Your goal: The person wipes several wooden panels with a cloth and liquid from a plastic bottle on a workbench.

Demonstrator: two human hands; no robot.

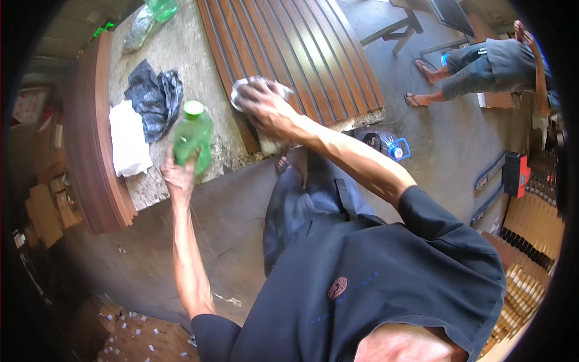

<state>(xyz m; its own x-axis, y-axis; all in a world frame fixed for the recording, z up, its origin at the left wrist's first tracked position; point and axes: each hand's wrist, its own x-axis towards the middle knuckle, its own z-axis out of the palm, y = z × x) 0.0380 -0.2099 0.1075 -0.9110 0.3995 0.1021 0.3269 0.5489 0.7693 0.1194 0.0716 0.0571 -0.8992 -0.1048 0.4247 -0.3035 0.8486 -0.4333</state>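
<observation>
My left hand (179, 176) is closed around the lower part of a green plastic bottle (193, 134) with a light green cap, held upright over the worktable's near edge. Farther right, my right hand (269, 104) presses a white cloth (239, 96) onto a brown slatted wood panel (295, 51), at its near left corner. The cloth mostly hides under the fingers, and the hand is slightly blurred. Just left of the bottle lie a crumpled black plastic bag (151, 99) and a folded white cloth (128, 139).
A stack of brown boards (90, 139) lines the left side of the worn worktable (223, 130). Another green bottle (161, 8) lies at the far end. A large clear jug with a blue handle (398, 149) is on the floor at right. Another person (476, 75) is beyond it.
</observation>
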